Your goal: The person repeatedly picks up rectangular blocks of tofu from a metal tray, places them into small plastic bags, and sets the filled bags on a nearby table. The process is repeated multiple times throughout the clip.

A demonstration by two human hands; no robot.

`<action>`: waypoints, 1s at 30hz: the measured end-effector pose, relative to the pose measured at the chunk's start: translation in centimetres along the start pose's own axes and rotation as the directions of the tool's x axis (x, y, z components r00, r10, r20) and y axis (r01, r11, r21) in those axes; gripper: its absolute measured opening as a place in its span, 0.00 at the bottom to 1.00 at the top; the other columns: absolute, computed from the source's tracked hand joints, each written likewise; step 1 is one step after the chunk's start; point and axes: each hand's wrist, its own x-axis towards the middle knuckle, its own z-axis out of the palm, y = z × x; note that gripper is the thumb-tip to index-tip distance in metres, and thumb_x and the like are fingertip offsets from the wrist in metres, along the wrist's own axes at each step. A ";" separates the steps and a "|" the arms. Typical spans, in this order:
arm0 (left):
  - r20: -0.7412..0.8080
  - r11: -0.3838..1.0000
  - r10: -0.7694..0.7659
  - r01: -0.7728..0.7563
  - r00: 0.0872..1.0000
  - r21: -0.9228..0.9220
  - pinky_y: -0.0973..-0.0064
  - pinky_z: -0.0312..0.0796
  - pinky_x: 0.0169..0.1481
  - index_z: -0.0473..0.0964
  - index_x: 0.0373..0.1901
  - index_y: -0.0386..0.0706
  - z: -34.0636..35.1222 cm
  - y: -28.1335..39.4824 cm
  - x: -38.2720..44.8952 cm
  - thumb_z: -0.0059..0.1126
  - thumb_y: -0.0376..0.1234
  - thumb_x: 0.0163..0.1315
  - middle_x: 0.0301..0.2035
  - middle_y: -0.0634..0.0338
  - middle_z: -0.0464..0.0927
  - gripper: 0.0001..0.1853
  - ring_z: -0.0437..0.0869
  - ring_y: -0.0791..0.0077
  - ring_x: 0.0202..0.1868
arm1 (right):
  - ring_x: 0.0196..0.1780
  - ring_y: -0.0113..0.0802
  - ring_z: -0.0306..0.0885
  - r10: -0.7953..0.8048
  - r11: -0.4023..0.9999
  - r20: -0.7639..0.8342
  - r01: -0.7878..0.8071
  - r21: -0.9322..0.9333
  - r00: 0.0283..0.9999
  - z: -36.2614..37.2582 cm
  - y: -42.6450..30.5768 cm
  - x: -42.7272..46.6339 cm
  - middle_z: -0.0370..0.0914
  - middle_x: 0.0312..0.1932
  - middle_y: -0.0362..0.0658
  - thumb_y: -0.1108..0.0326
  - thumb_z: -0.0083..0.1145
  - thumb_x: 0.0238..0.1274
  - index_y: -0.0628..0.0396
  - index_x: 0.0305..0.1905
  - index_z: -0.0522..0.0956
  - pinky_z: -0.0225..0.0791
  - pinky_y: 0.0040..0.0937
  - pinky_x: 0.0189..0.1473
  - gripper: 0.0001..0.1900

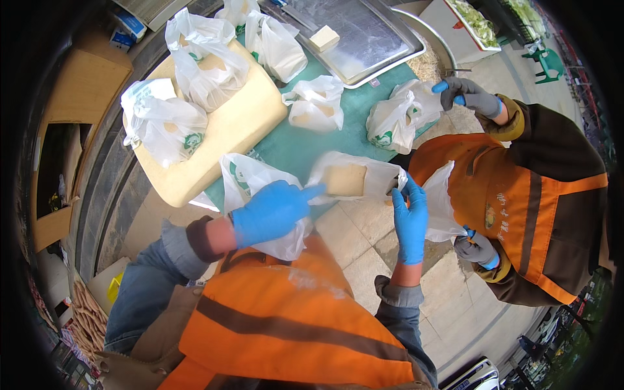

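In my blue-gloved right hand (410, 219) is the gathered mouth of a white plastic bag (382, 170). Through its thin film shows a pale, square block (345, 180) that looks like tofu. My left hand (273, 214), also gloved in blue, has a finger stretched to the bag's far end. Another white bag with green print (258, 173) lies behind and below that hand. Whether the left fingers grip either bag is hard to see, as the hand is blurred and partly hides them.
A co-worker in an orange apron (487, 195) stands at the right, holding bags in grey gloves. Filled bags (317, 105) stand on the green table (358, 109) and a large cream block (239, 117). Behind are a metal tray (370, 44) and a small pale block (324, 38).
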 end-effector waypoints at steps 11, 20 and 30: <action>0.008 0.932 0.063 -0.062 0.998 0.358 0.56 0.70 0.35 0.80 0.26 0.40 5.8 -3.6 8.4 0.58 0.31 0.51 0.27 0.49 0.81 0.04 0.81 0.53 0.27 | 0.52 0.55 0.79 -0.114 0.818 0.462 0.347 -0.459 0.880 6.5 4.3 0.6 0.81 0.47 0.56 0.65 0.60 0.64 0.61 0.51 0.80 0.71 0.44 0.56 0.15; -0.112 0.959 0.139 -0.105 0.984 0.263 0.58 0.72 0.41 0.81 0.29 0.41 4.3 -5.5 10.1 0.59 0.32 0.51 0.31 0.49 0.82 0.06 0.82 0.51 0.30 | 0.64 0.53 0.76 -0.099 0.995 0.447 0.098 0.026 0.889 8.6 10.5 6.8 0.77 0.60 0.60 0.53 0.56 0.71 0.63 0.62 0.76 0.68 0.41 0.65 0.26; 0.324 0.923 0.120 -0.226 0.939 0.313 0.57 0.75 0.37 0.82 0.29 0.41 4.2 -6.9 12.2 0.59 0.33 0.51 0.27 0.49 0.82 0.07 0.85 0.51 0.30 | 0.58 0.47 0.80 -0.142 0.985 0.598 0.175 0.003 0.789 9.4 11.2 9.4 0.82 0.56 0.54 0.57 0.55 0.72 0.61 0.57 0.80 0.69 0.37 0.62 0.20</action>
